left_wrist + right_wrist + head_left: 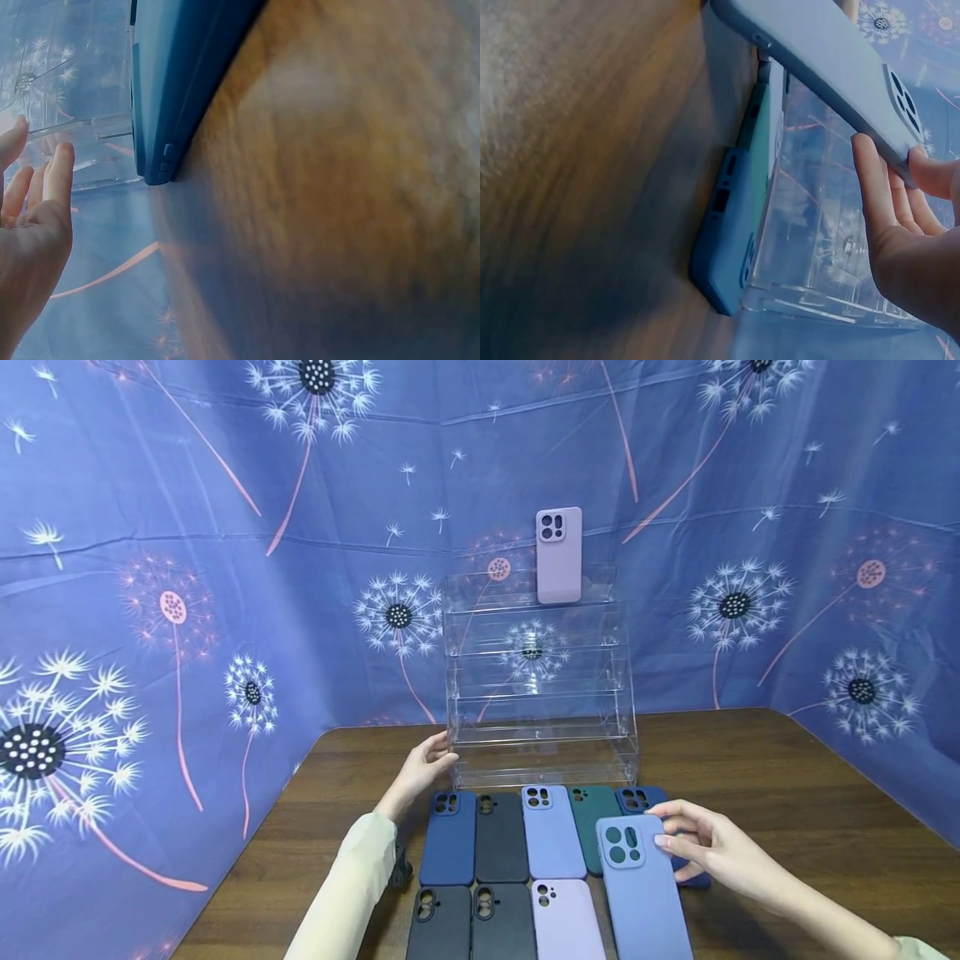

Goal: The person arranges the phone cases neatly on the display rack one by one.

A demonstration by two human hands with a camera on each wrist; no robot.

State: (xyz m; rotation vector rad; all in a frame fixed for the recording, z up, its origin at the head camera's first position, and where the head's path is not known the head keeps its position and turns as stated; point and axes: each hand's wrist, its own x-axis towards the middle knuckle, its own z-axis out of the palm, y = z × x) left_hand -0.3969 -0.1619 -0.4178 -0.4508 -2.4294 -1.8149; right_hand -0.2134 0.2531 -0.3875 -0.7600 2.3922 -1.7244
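Note:
My right hand [705,843] pinches a light blue phone case [648,893] by its upper right edge, lifted and tilted above the other cases. The right wrist view shows thumb and fingers on the case [840,75] near its camera cutouts. My left hand [420,768] holds the lower left side of a clear tiered display rack [540,735], thumb at the front edge and fingers along the side. A pink phone case [558,560] stands upright on the rack's top tier, towards the right.
Phone cases lie in two rows before the rack, including dark blue [450,843], black [502,843], light blue [553,839], green [588,810] and lilac [567,918]. A small black object [401,867] sits beside the left sleeve. Dandelion-print cloth [315,568] hangs behind the wooden table [787,785].

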